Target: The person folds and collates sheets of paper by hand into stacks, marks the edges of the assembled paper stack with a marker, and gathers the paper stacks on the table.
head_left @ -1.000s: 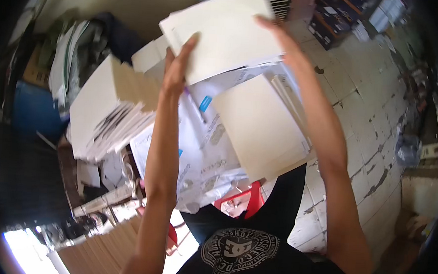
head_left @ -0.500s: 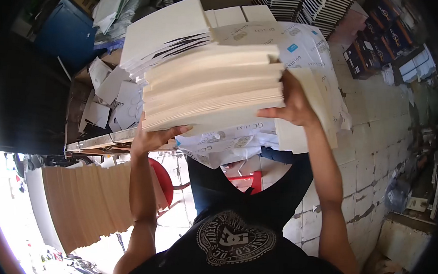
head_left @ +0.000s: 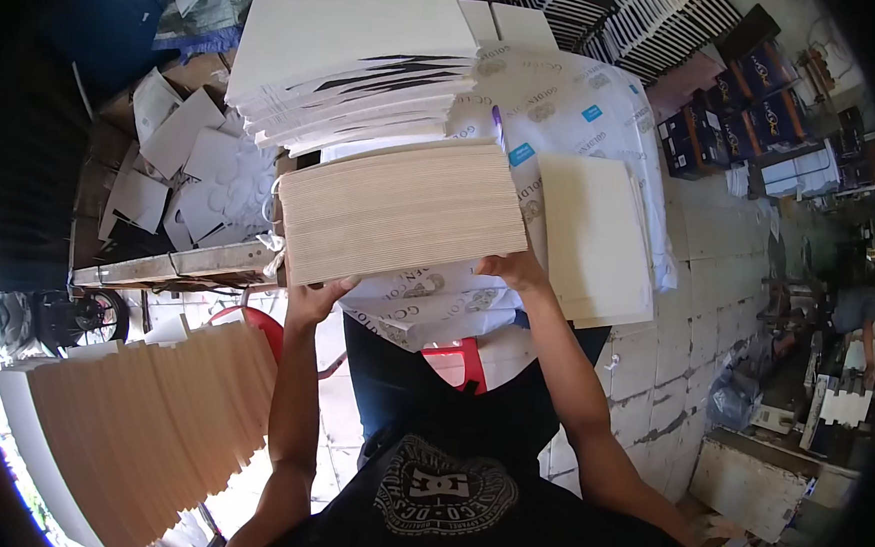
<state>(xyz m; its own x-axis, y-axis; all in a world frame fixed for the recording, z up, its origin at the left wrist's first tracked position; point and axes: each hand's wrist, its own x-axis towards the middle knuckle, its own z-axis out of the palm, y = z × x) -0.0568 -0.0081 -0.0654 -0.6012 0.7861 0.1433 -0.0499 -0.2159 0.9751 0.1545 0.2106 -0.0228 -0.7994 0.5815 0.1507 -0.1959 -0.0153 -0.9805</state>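
Note:
A thick stack of cream paper sheets (head_left: 407, 206) is between my two hands, its layered edge facing me. My left hand (head_left: 314, 296) grips the lower left corner, with the thumb along the bottom and the other fingers hidden. At the lower right corner, my right hand (head_left: 516, 266) holds it the same way, its fingers mostly behind the stack. Beneath lies white printed wrapping paper (head_left: 436, 292) over the work surface. A smaller pile of cream sheets (head_left: 600, 238) lies flat to the right of my right hand. Behind the held stack rises a tall pile of white sheets (head_left: 357, 33).
An open box of paper scraps (head_left: 189, 158) stands at the left, with a wooden edge (head_left: 178, 263). A large paper stack (head_left: 148, 426) is at lower left beside a red stool (head_left: 254, 322). Dark cartons (head_left: 758, 103) sit at the back right. Another person's arm (head_left: 866, 350) shows far right.
The stack's loose, fanned layers are now squared into an even block. My right hand has moved from its upper right side to the lower right corner. The view has shifted slightly.

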